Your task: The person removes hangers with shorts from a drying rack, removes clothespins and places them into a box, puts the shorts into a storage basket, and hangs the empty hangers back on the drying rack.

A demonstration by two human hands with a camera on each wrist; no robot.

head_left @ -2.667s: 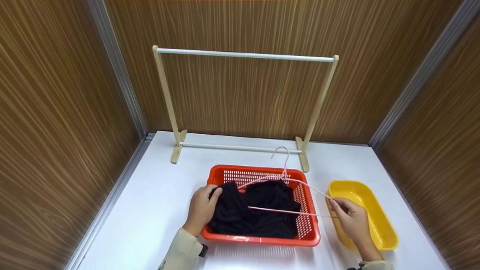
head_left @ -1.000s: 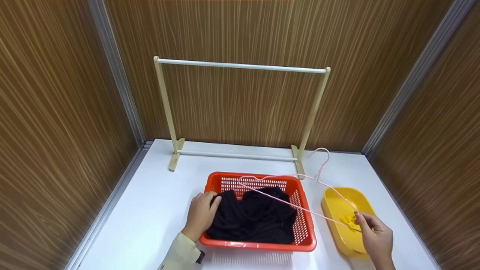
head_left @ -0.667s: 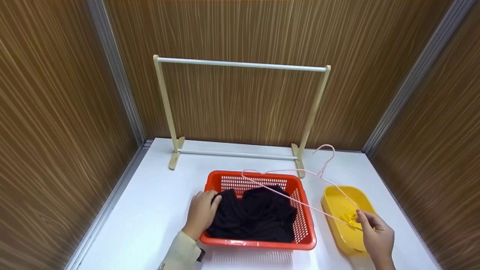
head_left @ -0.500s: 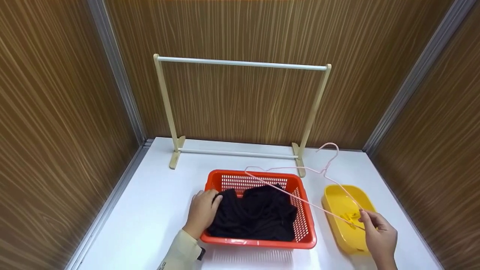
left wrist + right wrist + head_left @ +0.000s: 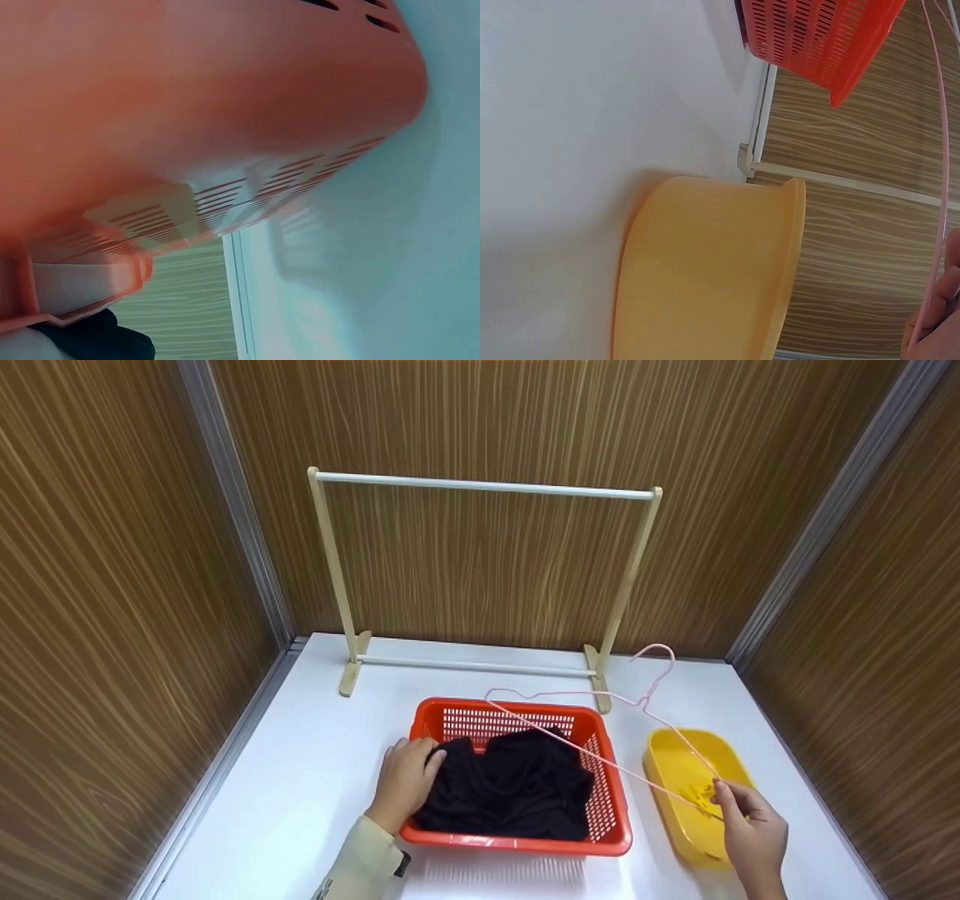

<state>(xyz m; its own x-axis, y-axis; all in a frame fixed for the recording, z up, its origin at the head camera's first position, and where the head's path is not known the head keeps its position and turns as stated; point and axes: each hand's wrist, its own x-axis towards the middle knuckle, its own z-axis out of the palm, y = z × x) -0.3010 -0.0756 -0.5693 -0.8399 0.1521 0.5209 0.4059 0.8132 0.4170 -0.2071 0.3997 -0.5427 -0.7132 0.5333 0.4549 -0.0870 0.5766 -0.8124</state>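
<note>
My right hand [image 5: 754, 829] pinches the right corner of a thin pink clothes hanger [image 5: 652, 690] above the yellow tub; its hook points up and away. The hanger's far end reaches over the red basket, apart from the cloth. At the basket's left rim my left hand [image 5: 405, 780] grips the edge of a black garment [image 5: 517, 799] between thumb and fingers. This garment lies bunched inside the red basket [image 5: 514, 846], its kind hidden by the folds. In the right wrist view, fingers hold the pink hanger [image 5: 939, 247] at the right edge.
To the basket's right stands the yellow tub [image 5: 667, 742], with small yellow clip-like pieces [image 5: 697, 799] in it. A wooden clothes rack [image 5: 480, 486] with a bare white rail stands behind. Wood-patterned walls [image 5: 862, 622] enclose the white table [image 5: 270, 780].
The hanger has come out of the black garment and moved right with my right hand, now over the yellow tub. My left hand has stayed on the garment. The view has shifted slightly.
</note>
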